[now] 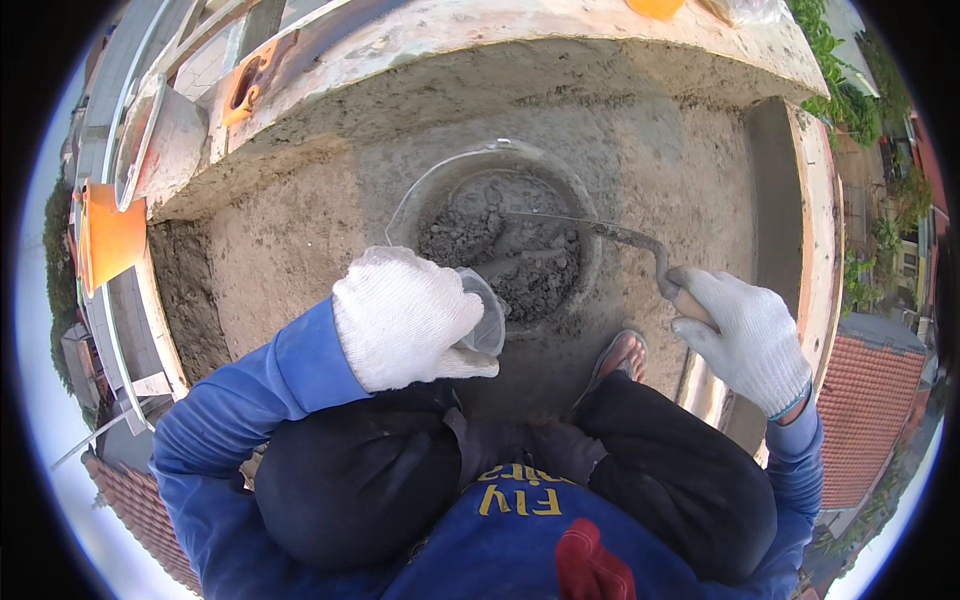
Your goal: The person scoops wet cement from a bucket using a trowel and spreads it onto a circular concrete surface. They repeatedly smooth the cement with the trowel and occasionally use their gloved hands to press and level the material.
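Observation:
My left hand (405, 320), in a white knit glove, grips a clear plastic cup (484, 312) beside the near left rim of a round bucket (572, 190). Inside the bucket lies lumpy, wet grey mortar (535, 270). My right hand (745, 335), gloved the same way, is closed on the wooden handle of a trowel (635, 240); the long metal blade reaches across the bucket over the mortar. My sandalled foot (620, 358) rests on the grey floor just below the bucket, near the right hand.
A rough plastered ledge (480, 22) runs across the back, bearing an orange container (655, 6). On the left are an orange bucket (112, 240) and a grey container (140, 150) by a railing. A low wall (810, 250) borders the right, with tiled roofs (870, 420) beyond.

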A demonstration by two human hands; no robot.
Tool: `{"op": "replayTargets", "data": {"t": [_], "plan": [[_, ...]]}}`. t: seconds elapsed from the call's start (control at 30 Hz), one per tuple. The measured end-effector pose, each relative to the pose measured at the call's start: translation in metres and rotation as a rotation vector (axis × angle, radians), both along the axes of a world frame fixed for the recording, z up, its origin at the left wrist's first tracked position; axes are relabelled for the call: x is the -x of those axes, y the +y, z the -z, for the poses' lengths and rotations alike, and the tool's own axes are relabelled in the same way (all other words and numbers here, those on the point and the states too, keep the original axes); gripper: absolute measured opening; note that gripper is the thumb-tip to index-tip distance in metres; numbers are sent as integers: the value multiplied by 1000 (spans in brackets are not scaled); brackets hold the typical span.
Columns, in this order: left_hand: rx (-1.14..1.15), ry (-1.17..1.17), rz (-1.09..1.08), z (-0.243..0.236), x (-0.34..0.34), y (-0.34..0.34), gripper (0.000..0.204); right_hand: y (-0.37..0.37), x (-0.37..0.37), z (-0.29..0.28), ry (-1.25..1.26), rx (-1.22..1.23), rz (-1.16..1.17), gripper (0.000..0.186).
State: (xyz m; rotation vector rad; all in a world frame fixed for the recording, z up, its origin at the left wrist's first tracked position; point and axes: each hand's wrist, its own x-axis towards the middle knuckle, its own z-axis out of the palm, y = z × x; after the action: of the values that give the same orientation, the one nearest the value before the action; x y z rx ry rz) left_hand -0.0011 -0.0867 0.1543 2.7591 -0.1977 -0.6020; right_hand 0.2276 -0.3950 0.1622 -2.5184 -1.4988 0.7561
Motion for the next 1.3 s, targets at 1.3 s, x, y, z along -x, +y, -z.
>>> {"op": "replayTargets", "data": {"t": [1.3], "plan": [[-36,-77,-283,-13,7,41,61,137,8,27,-366,-127,-530,18]]}}
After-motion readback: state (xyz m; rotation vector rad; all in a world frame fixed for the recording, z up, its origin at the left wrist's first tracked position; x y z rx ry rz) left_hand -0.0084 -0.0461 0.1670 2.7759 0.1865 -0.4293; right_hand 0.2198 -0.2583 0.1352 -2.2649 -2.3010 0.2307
